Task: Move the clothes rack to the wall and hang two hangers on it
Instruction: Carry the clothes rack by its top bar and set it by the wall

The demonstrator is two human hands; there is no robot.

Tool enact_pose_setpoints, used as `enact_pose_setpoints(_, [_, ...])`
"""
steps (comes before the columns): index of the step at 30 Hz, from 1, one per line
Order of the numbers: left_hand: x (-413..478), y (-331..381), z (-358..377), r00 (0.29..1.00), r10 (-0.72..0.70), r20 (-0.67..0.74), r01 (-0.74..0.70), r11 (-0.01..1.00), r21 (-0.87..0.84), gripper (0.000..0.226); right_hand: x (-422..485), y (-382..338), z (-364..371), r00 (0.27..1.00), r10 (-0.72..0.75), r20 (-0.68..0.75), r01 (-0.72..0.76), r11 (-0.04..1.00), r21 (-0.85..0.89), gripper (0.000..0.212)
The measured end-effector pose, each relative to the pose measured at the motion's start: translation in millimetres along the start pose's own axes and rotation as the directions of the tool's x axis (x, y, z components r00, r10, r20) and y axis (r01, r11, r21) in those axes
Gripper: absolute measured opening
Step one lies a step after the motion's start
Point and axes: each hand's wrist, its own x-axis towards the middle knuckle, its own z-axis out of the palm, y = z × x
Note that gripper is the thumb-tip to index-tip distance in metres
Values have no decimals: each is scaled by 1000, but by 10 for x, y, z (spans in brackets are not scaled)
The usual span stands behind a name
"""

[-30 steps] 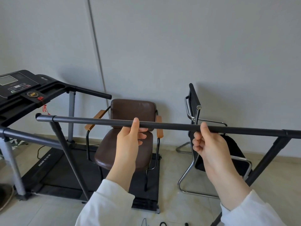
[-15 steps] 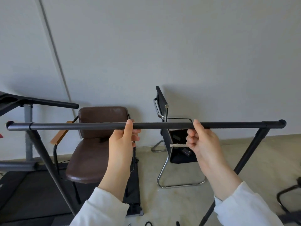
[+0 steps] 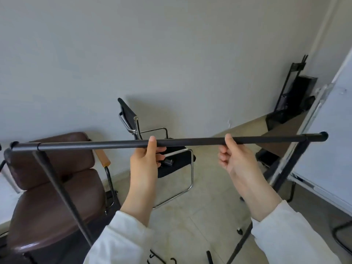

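The black clothes rack's top bar (image 3: 190, 141) runs across the view at chest height, with slanted legs going down at both ends. My left hand (image 3: 147, 161) grips the bar near its middle, thumb on top. My right hand (image 3: 235, 159) grips it further right in the same way. The grey wall (image 3: 171, 63) stands beyond the bar. Dark hook shapes (image 3: 162, 261) at the bottom edge lie on the floor; I cannot tell whether they are hangers.
A brown padded armchair (image 3: 57, 187) sits at the left under the bar's left end. A black chair with a chrome frame (image 3: 171, 161) stands behind the bar's middle. A whiteboard on a stand (image 3: 331, 149) leans at the right. Black equipment (image 3: 293, 100) fills the far corner.
The view has swung to the right with the rack: the treadmill has left the frame, the chairs have shifted left, and the whiteboard and corner have come in. Both hands keep their grip.
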Motion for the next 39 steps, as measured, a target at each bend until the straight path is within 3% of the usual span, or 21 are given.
enact_pose_setpoints(5, [-193,-18,356,995,14,99,-16,1000,15,32,-157,-188,-446,996,-20,-89,15,998,-60,30])
enact_pose_setpoints(6, [-581,8,736,974,-18,225,13,1000,21,32,-388,-364,-967,978,-63,-197,54,997,-49,31])
enact_pose_setpoints(7, [-686,8,838,967,-39,253,32,999,30,32,-441,-396,-1108,971,-92,-219,80,995,-64,31])
enact_pose_setpoints(9, [-742,-35,924,970,-17,242,18,1000,0,32,-493,-442,-1225,970,-86,-227,73,995,-65,30])
enact_pose_setpoints(22, [-2638,-147,2175,837,-70,543,77,997,11,29,-1760,-1010,-3199,852,-139,-505,146,989,-27,25])
enact_pose_setpoints(31, [-3870,-247,2943,653,-101,751,115,993,34,34,-2653,-1376,-4332,660,-212,-721,196,975,-108,30])
enact_pose_setpoints(39, [-4869,-273,3608,419,-134,898,160,984,72,36,-3328,-1638,-5211,450,-275,-850,201,958,-204,30])
